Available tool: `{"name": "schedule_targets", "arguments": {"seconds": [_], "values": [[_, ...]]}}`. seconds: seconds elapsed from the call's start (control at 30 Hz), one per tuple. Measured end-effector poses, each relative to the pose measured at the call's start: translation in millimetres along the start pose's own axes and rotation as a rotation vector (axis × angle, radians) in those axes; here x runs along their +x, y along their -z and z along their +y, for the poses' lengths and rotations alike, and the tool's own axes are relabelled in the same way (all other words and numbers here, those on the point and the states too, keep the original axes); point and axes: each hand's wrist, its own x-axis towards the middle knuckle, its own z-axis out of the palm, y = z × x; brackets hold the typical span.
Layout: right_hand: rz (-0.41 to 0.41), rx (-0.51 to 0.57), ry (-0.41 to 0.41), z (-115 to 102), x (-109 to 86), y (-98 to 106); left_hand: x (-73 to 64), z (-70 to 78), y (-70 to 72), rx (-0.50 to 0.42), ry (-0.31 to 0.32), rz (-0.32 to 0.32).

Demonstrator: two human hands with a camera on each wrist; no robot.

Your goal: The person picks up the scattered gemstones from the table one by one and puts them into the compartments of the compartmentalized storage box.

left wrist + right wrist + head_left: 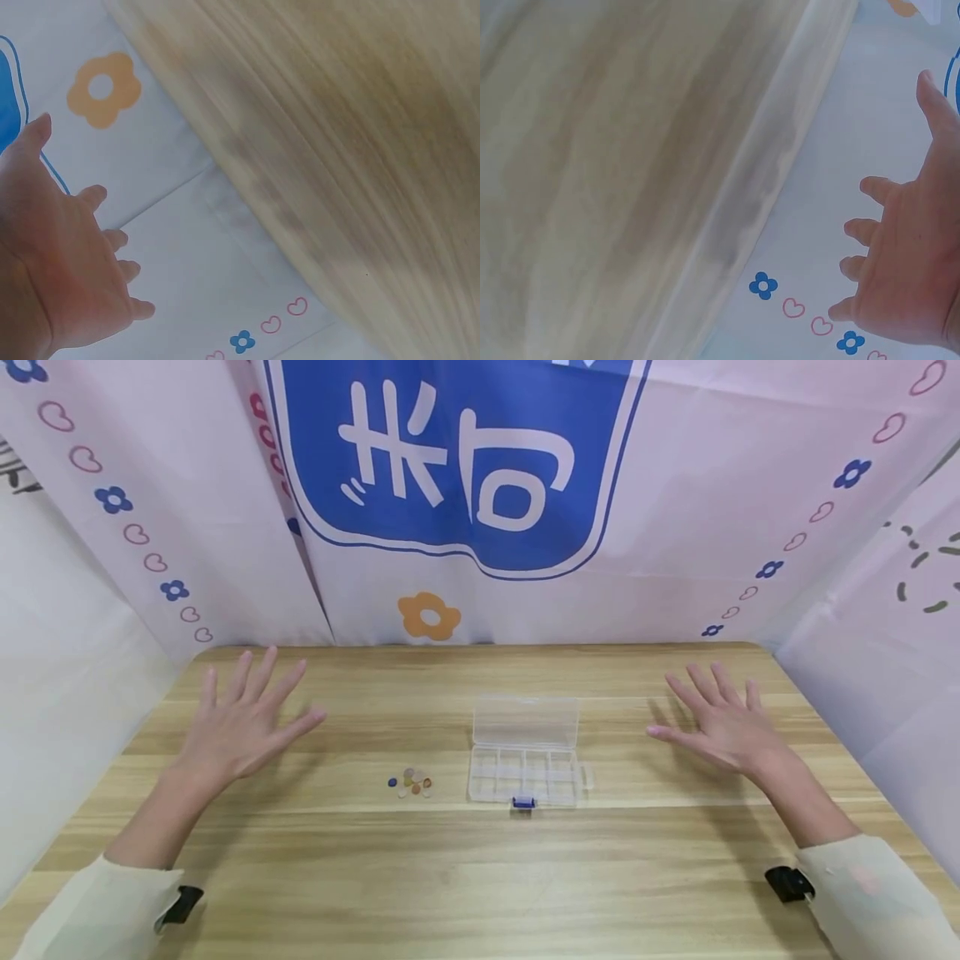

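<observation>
My left hand (238,731) is held over the left part of the table with its fingers spread, holding nothing. Over the right part, my right hand (723,727) has its fingers spread in the same way, also holding nothing. Between them lies a clear plastic compartment box (487,774), its transparent lid (525,722) lifted back and a blue latch (523,802) at its front. Left of the box sits a loose cluster of small coloured pieces, among them a dark blue piece (392,782) and an orange-brown piece (416,789). Both wrist views show spread fingers and empty palms.
The wooden table (450,877) ends at a printed white cloth (675,543) hung behind it, with an orange flower (410,618) low on it. A small translucent tab (588,776) is at the box's right side. Each sleeve has a black device (789,883) at its cuff.
</observation>
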Motion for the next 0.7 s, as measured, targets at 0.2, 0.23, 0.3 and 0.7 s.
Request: {"name": "schedule_targets", "arguments": {"seconds": [0.2, 0.23, 0.3, 0.7], "values": [[0.014, -0.004, 0.016, -6, 0.0, -1, -3.0, 4.3, -2.7, 0.008, -0.018, 0.007], [0.014, -0.004, 0.016, -7, 0.4, -2, -2.9, 5.3, -3.1, 0.008, -0.020, 0.005], [0.014, -0.002, 0.019, -8, 0.9, -2, -2.8, 7.3, -3.8, 0.009, -0.023, -0.001], [0.010, 0.068, 0.119, -24, -4.8, -1, -3.9, 21.6, -8.1, -0.001, -0.078, -0.011]]}}
